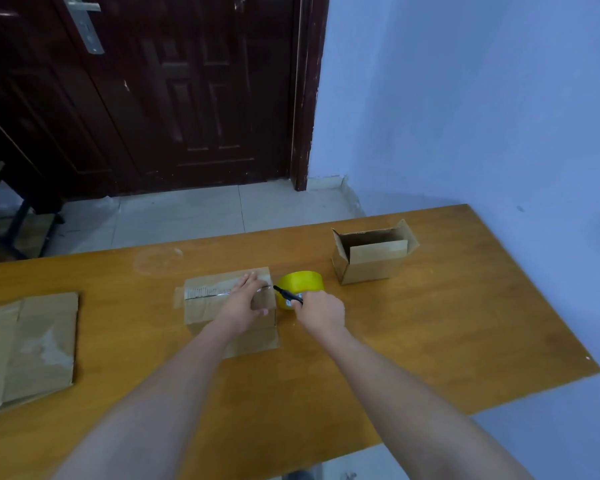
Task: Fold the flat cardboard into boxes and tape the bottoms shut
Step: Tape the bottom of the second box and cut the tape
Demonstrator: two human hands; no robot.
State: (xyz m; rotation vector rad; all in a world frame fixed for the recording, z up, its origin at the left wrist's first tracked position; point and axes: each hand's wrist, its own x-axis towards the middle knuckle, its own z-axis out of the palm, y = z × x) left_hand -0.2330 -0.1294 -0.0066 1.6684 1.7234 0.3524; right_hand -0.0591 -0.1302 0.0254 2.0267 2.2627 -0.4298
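Note:
A folded cardboard box (219, 308) stands bottom-up in the middle of the table, with clear tape along its centre seam. My left hand (246, 299) presses flat on its right end, thumb over the near edge. My right hand (321, 311) grips a black-handled cutter (288, 295) whose tip points left at the box's right edge. A yellow tape roll (302, 284) sits just behind that hand, close to the box. Flat cardboard (28, 344) lies at the left of the table.
An assembled open-topped box (371, 258) stands at the far right of the wooden table (465, 323). Beyond the table are a tiled floor, a dark door and a blue wall on the right.

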